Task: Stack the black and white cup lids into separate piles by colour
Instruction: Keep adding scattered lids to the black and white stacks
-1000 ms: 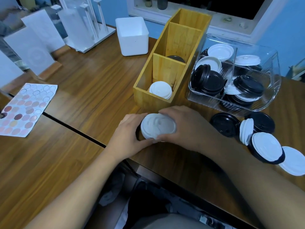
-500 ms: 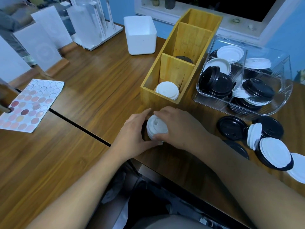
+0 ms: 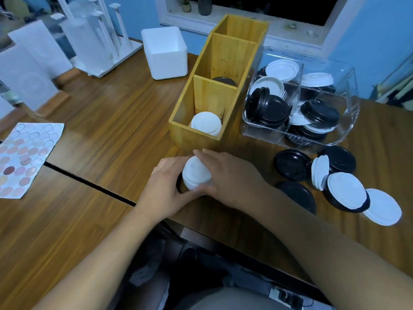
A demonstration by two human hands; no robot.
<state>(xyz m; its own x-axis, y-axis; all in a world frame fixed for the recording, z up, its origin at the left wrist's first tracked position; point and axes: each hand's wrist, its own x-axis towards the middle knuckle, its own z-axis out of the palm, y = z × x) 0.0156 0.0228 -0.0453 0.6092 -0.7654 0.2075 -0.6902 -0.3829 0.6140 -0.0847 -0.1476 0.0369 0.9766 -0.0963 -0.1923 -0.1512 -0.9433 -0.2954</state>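
Both hands hold a small stack of white lids just in front of the wooden divider box. My left hand curls round its left side and my right hand round its right. A dark lid edge shows under the stack. White lids lie in the box's near compartment, a black lid in the middle one. Loose black lids and white lids lie on the table at right. A clear tub holds several mixed lids.
A white square container stands behind the wooden box. A white rack is at the back left, and a sheet of round colour swatches lies at the left. The table's front edge runs just below my hands.
The white lid stack between my hands has tipped from flat toward its edge and moved slightly toward the wooden box. Both hands stay on it.
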